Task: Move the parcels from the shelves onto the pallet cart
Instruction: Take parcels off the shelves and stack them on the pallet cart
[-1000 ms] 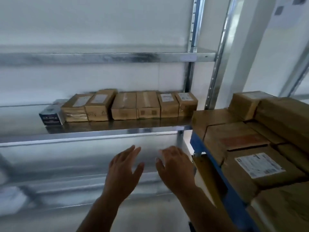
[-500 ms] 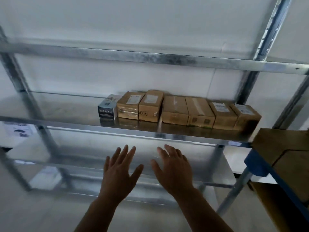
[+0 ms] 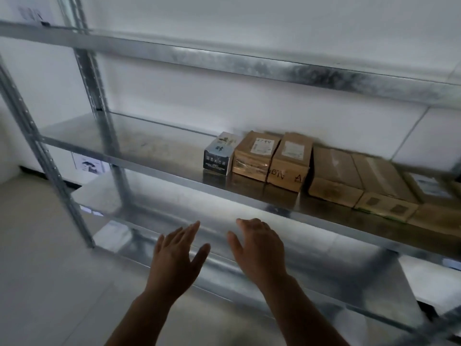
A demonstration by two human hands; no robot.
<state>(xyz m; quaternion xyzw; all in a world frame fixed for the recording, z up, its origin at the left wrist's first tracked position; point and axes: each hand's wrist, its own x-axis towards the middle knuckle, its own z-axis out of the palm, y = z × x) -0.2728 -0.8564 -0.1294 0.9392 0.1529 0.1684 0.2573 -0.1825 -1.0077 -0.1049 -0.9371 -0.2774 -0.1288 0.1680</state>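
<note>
parcels (image 3: 291,161) line the shelf (image 3: 149,156); left hand (image 3: 174,258), right hand (image 3: 259,248) empty below

Mottled grey galvanised shelves (image 3: 159,156) carry brown cardboard parcels (image 3: 334,176) with white labels, one (image 3: 290,162) printed with dark letters, beside a black-and-white box (image 3: 219,154), against a white wall (image 3: 224,21) above a pale grey floor (image 3: 37,270).
</note>
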